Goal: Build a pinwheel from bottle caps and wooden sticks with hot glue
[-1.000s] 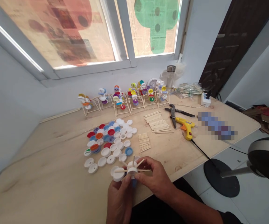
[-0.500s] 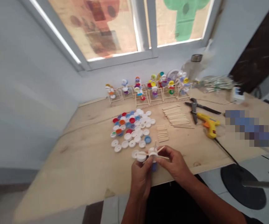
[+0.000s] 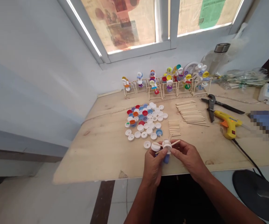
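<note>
Fingers (image 3: 163, 154) of our left hand (image 3: 152, 165) pinch a white hub (image 3: 167, 146) with the thumb across its near side, while our right hand (image 3: 192, 158) grips the same hub from the other side, thumb at its lower edge; neither lets go. We hold it just below and right of the middle of the frame, its sticks fanning outward, a white cap (image 3: 156, 147) on the left one and a blue cap (image 3: 166, 159) beneath. Over the last second our view swings leftward, so the table (image 3: 106, 146) slides right and more floor shows at lower left. Both hands stay closed on the hub, and we see no cap added, so the work seems to stand at the same stage. We see a loose cap (image 3: 147, 144) just left of our left hand, more caps (image 3: 140, 128) beyond it, and short sticks (image 3: 174, 128) above the hub. Toward the right of the frame the glue gun (image 3: 229, 124) lies beside the pliers (image 3: 211, 107), both untouched.
</note>
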A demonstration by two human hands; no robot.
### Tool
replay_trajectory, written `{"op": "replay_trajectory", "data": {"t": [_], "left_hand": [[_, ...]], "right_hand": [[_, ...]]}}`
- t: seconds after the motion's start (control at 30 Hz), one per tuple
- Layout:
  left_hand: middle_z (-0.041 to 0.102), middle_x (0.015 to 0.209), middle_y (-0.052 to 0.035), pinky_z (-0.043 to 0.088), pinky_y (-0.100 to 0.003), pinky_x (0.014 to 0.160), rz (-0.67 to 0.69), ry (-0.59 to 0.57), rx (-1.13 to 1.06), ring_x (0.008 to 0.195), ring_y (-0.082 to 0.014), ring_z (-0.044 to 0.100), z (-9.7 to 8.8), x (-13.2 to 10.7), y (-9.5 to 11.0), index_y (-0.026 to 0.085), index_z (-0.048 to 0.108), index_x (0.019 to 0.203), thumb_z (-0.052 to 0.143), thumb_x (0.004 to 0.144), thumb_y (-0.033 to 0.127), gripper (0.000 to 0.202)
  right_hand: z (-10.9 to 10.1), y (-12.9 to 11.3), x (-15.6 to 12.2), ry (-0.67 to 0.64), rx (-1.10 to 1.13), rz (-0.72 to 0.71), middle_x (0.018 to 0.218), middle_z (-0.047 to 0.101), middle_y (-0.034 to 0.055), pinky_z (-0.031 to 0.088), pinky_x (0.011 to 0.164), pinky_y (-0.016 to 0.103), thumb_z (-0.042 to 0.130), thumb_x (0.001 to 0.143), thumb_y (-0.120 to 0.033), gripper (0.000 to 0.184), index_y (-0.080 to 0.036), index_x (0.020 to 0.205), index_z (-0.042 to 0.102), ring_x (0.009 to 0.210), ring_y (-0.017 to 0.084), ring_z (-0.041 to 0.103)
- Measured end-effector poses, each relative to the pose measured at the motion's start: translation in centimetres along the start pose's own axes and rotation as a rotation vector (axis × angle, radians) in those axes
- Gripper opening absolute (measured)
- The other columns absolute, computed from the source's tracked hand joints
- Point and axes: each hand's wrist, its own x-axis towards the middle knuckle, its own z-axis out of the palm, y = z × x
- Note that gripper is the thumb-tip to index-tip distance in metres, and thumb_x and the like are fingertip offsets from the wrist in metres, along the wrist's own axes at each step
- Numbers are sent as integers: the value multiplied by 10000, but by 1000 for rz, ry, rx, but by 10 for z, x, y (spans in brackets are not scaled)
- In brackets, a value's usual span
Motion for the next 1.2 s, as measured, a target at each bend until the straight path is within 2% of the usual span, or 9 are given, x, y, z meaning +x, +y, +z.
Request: {"op": "replay_trajectory", "data": {"t": [0.27, 0.47, 0.67, 0.8, 1.0, 1.2], "left_hand": [[733, 863, -54, 460, -265, 789, -25, -37, 15, 808, -166, 651, 0, 0, 2, 151, 702, 831, 828, 599, 238, 278], [729, 880, -59, 465, -270, 829, -53, -13, 41, 842, -177, 656, -3, 2, 4, 146, 711, 885, 836, 583, 248, 342], [730, 843, -52, 465, -275, 880, -76, -27, 29, 888, -184, 660, -1, 1, 7, 152, 712, 843, 836, 586, 237, 298], [719, 789, -37, 484, -266, 848, -82, 0, 21, 863, -182, 662, -1, 1, 9, 153, 709, 781, 854, 555, 234, 281], [709, 758, -16, 502, -229, 775, -91, 24, -18, 762, -139, 647, 2, 0, 11, 156, 711, 742, 879, 506, 233, 299], [719, 804, -33, 493, -237, 802, -84, 17, -10, 820, -153, 647, 1, 2, 10, 155, 716, 763, 868, 526, 231, 292]], "right_hand": [[3, 0, 0, 16, 54, 9, 862, 685, 33, 459, 832, 313, 765, 658, -454, 408, -177, 930, 639, 838, 171, 609], [5, 8, 3, -6, 63, -40, 821, 675, 21, 465, 863, 330, 734, 696, -469, 405, -179, 961, 637, 827, 168, 619], [5, 9, 4, 12, 39, -83, 834, 659, 16, 460, 824, 286, 734, 701, -455, 346, -179, 892, 650, 809, 143, 593], [7, 7, 3, 17, 45, -77, 825, 639, 6, 456, 791, 270, 733, 705, -443, 350, -180, 919, 647, 772, 123, 565], [7, 8, 5, -2, 92, -58, 837, 647, 15, 460, 828, 298, 745, 695, -437, 363, -180, 927, 638, 797, 137, 583], [7, 8, 7, -5, 92, -58, 843, 655, 18, 467, 827, 297, 741, 692, -454, 380, -182, 939, 643, 809, 144, 597]]}}
